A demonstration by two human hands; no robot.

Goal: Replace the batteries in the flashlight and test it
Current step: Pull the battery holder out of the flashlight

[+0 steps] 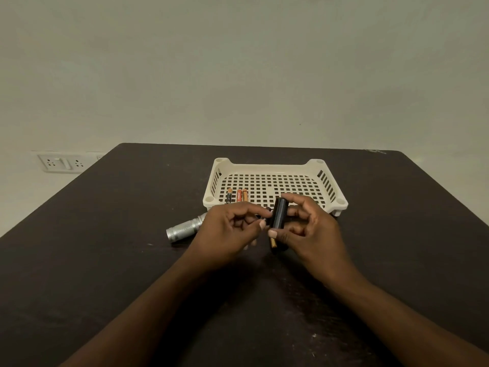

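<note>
My right hand [309, 229] grips a black cylindrical battery holder [280, 217], held nearly upright above the table. A gold-tipped battery [273, 243] shows at its lower end. My left hand [232, 229] pinches a small dark piece against the holder's left side; what it is stays hidden by the fingers. The silver flashlight body [184, 229] lies on the table behind my left hand, partly covered by it. Three batteries [237, 196] lie side by side in the front left corner of the cream basket [275, 170].
The dark brown table [132, 260] runs to a plain wall. The perforated basket stands just beyond my hands. A white wall socket [62, 162] sits at the left, past the table's edge.
</note>
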